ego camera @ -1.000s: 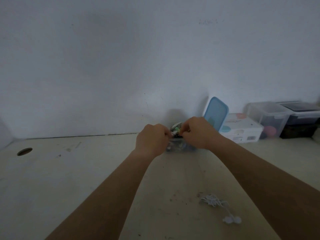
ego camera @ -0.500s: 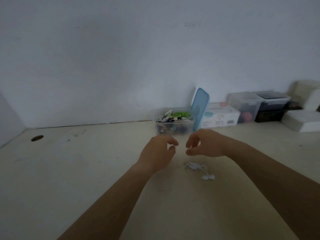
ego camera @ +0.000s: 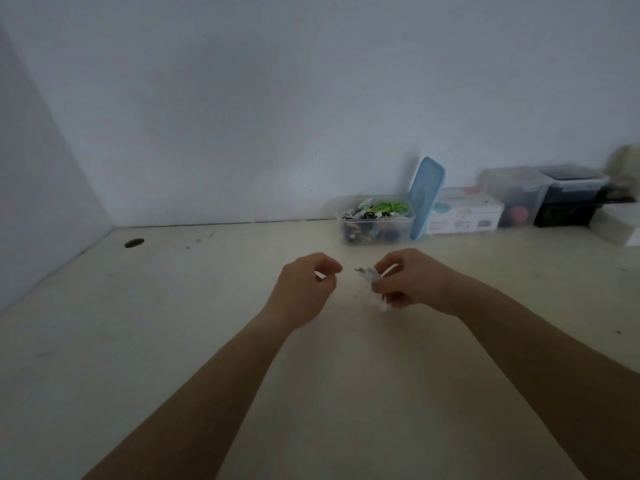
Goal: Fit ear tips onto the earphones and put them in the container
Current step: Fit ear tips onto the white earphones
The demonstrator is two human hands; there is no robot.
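The right hand (ego camera: pixel 412 280) is gathering a small white bundle, most likely the earphones (ego camera: pixel 375 287) with their cord. Its fingers are curling around the bundle, with thumb and forefinger pinching the top, so one bud is sticking out at about 9 o'clock toward the other hand. The left hand (ego camera: pixel 306 284) is hovering just beside it, at 9 o'clock from the bundle. Its thumb and forefinger are pressing together as if nipping something tiny, perhaps an ear tip, though blur is hiding whether anything is between them. Holding the two hands face to face above the table (ego camera: pixel 173 341) is keeping bud and tip lined up for pushing on.

The container (ego camera: pixel 375 220) is standing well apart at 12 o'clock against the wall, already holding coloured earphones. Its blue lid (ego camera: pixel 426 197) is leaning upright at its right side, leaving the mouth free for dropping the finished pair in.
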